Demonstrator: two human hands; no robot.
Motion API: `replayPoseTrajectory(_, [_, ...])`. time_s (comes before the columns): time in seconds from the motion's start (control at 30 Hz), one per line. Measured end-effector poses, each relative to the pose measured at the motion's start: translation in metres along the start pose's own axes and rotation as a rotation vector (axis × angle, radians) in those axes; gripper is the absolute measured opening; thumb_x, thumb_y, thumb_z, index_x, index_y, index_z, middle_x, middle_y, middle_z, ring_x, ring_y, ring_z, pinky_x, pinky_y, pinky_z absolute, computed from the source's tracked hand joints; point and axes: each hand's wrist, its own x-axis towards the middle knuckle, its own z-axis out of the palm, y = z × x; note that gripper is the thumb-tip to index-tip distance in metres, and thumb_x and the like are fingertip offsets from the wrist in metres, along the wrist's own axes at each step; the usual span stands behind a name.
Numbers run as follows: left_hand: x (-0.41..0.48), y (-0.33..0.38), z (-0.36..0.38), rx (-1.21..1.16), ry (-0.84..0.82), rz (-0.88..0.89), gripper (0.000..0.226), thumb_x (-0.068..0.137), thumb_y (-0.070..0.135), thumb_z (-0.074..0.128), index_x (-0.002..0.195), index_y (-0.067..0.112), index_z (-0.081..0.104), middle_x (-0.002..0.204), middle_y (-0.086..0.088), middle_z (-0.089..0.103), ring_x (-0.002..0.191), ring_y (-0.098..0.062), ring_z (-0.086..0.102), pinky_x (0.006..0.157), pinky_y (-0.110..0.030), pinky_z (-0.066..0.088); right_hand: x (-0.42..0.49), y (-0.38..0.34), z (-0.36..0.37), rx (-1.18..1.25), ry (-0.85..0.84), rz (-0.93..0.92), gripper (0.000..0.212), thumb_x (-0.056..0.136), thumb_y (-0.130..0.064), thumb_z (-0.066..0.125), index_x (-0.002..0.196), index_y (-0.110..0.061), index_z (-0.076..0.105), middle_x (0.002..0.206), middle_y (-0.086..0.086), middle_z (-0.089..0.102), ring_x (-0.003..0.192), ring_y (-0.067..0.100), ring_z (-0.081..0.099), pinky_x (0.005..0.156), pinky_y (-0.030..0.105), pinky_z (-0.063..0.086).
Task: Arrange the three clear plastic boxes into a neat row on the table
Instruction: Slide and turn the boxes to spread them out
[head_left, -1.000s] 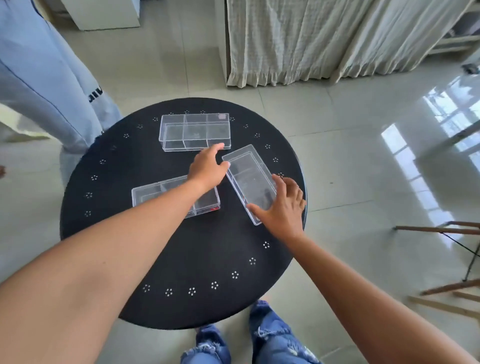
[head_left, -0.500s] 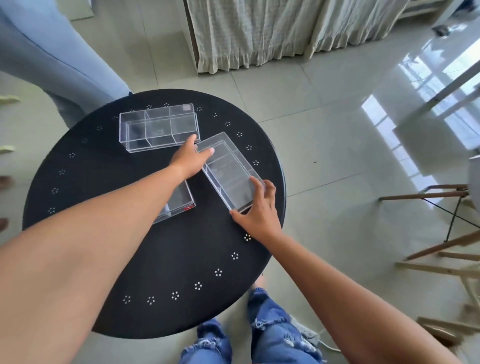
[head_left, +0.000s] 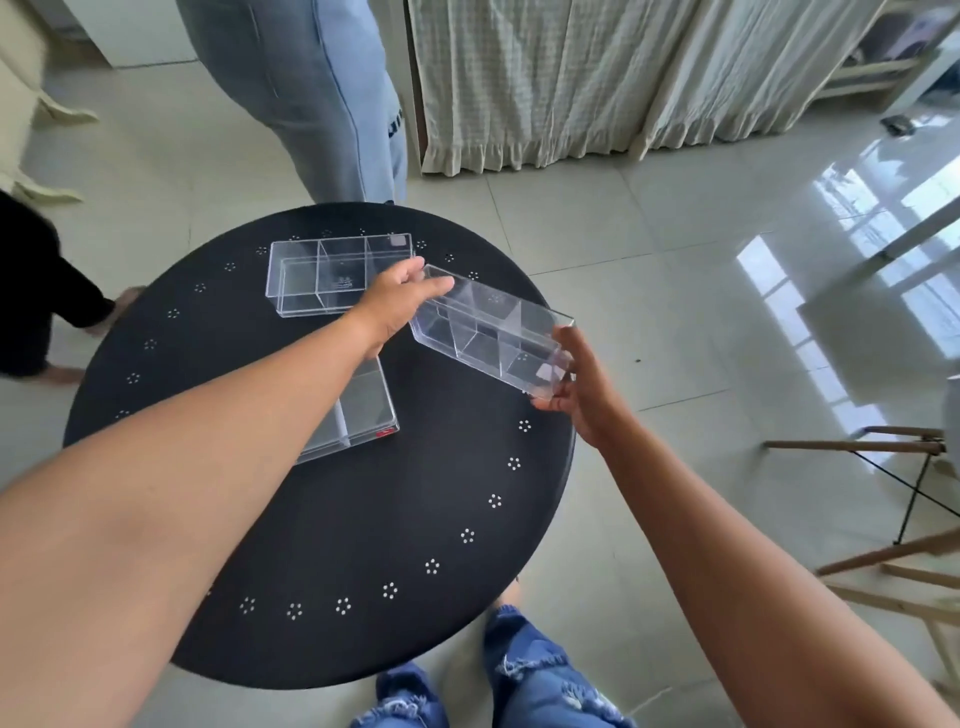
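Observation:
Three clear plastic boxes are on or over the round black table (head_left: 363, 545). One divided box (head_left: 332, 275) lies at the far side. A second box (head_left: 363, 410) lies near the middle, partly hidden under my left forearm. The third box (head_left: 493, 332) is tilted and lifted above the table's right side. My left hand (head_left: 397, 306) grips its far end and my right hand (head_left: 576, 389) grips its near end.
A person in light blue trousers (head_left: 311, 98) stands just beyond the table's far edge. Another person's dark sleeve (head_left: 36, 291) is at the left. A curtain (head_left: 597, 78) hangs behind. Wooden chair legs (head_left: 893, 499) stand at the right. My knees in blue jeans (head_left: 493, 686) are below the table.
The right-hand box lay flat on the table before; now both hands have raised it and tipped it on edge. The camera view has shifted.

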Motion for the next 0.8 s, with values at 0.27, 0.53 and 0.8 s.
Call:
replayPoseTrajectory(0.27, [-0.008,-0.004,-0.002,-0.034,-0.043,-0.035,0.076,0.085,0.016,0.073,0.15,0.031,0.036,0.153,-0.01,0.043,0.137,-0.022,0.045,0.104,-0.037,0.037,0.019,-0.036,-0.026,0.068,-0.207,0.381,0.054,0.08,-0.059,0.047,0.093,-0.008,0.058,0.098,0.015,0.06,0.084,0.033,0.06,0.062,0.038,0.059])
replayPoseTrajectory(0.53, [-0.01,-0.019,-0.001,-0.056,0.126,-0.17,0.081,0.082,0.033,0.075,0.151,0.029,0.033,0.143,-0.01,0.051,0.127,-0.03,0.053,0.106,-0.051,0.045,0.044,-0.058,-0.018,-0.219,-0.29,0.267,0.057,0.092,-0.058,0.055,0.119,-0.008,0.056,0.115,0.024,0.054,0.065,0.03,0.067,0.057,0.037,0.06])
replayPoseTrajectory(0.8, [-0.001,-0.025,0.015,0.066,0.239,-0.305,0.06,0.087,0.026,0.066,0.139,0.004,0.046,0.136,-0.019,0.056,0.118,-0.032,0.058,0.092,-0.038,0.048,0.074,-0.049,-0.009,-0.784,0.025,0.111,0.051,0.094,-0.05,0.057,0.1,0.001,0.062,0.087,0.013,0.063,0.052,0.024,0.064,0.05,0.027,0.055])
